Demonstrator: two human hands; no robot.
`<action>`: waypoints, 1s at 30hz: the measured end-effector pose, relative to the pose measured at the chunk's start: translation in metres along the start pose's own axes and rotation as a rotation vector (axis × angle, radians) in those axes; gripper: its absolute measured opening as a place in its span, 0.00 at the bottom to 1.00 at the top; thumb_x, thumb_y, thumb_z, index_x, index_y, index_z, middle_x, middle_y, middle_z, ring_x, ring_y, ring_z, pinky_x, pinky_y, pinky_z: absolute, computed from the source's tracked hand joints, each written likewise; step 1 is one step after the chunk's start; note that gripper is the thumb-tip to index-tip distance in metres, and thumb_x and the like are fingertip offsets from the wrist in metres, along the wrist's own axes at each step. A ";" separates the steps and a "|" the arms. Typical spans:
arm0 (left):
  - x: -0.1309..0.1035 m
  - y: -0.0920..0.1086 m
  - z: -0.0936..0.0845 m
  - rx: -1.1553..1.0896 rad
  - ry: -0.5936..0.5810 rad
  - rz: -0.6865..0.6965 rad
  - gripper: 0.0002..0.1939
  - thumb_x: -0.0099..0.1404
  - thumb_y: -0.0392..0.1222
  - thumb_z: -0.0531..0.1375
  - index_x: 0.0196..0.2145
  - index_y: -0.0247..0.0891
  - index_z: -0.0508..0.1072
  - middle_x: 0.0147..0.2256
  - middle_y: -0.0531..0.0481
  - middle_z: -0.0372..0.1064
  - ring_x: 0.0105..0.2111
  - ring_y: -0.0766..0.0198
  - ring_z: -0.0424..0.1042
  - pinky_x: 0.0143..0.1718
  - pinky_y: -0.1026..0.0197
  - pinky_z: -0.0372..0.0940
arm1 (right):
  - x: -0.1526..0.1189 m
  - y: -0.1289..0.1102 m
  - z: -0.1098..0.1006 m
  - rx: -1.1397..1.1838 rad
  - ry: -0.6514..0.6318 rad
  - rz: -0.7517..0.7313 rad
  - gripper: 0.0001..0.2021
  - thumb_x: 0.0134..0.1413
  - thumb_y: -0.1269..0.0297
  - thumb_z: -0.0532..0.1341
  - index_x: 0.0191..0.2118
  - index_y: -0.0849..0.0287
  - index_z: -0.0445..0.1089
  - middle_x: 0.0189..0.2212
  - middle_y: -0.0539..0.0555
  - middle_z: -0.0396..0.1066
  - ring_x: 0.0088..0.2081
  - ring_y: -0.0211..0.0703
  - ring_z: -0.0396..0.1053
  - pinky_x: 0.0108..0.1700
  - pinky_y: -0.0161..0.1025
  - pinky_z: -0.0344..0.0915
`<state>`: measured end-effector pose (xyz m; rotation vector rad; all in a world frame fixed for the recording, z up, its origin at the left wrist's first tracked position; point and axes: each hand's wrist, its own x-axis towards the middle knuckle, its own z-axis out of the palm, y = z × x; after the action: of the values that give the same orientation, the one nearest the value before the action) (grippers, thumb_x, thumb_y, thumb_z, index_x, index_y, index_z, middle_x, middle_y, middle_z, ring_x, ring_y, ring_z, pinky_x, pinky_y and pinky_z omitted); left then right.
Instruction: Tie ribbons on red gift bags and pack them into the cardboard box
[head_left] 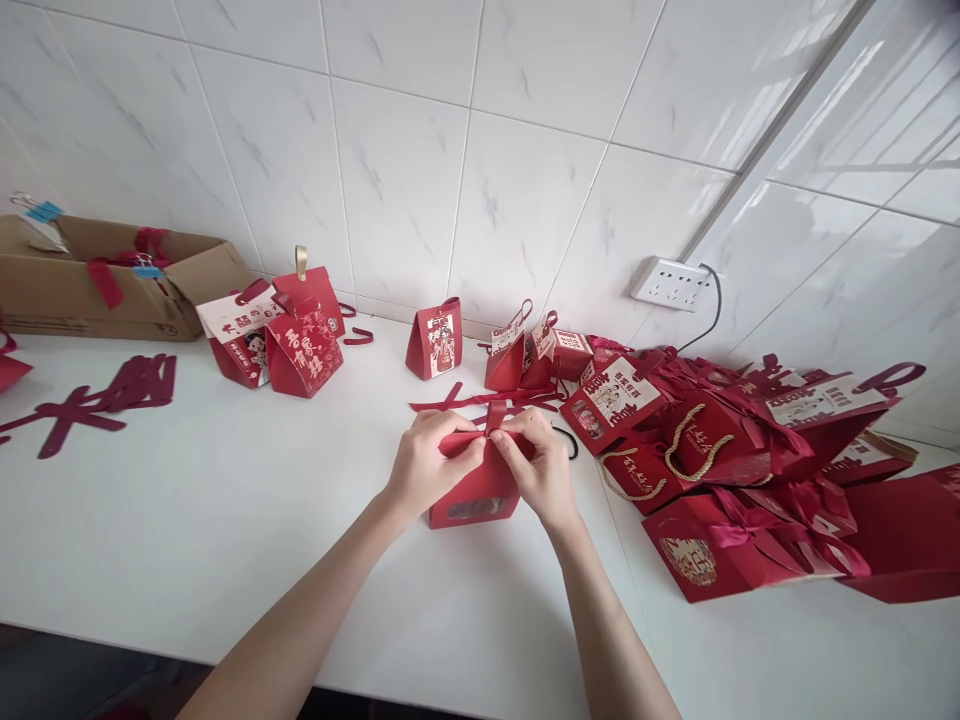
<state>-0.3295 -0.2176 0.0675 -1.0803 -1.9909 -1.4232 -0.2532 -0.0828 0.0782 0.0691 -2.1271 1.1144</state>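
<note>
A red gift box point(480, 488) with a clear window low on its front stands on the white table before me. A red ribbon loop point(496, 416) rises from its top edge. My left hand point(435, 455) pinches the top edge left of the loop, thumb on the near side. My right hand point(536, 460) does the same on the right, its thumb close to the base of the loop. Both hands are closed on the box top, and the fingertips behind it are hidden. Loose red ribbons point(450, 398) lie just behind the box.
Many red gift boxes point(720, 440) are heaped at the right. Several more point(304, 350) stand at the left, and one box point(435, 340) stands near the wall. Dark red ribbon strips point(112, 390) and a cardboard box point(112, 295) are far left. A power strip point(671, 283) is on the wall.
</note>
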 end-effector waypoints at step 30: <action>-0.004 0.010 0.005 -0.111 0.010 0.010 0.02 0.59 0.35 0.57 0.29 0.39 0.69 0.27 0.54 0.72 0.29 0.67 0.72 0.34 0.64 0.68 | -0.003 0.001 0.002 -0.038 0.012 -0.062 0.06 0.58 0.65 0.58 0.30 0.56 0.66 0.28 0.50 0.63 0.31 0.40 0.63 0.34 0.38 0.63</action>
<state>-0.3189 -0.2126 0.0683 -1.1261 -1.9164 -1.5460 -0.2527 -0.0838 0.0750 0.1095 -2.1204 1.0352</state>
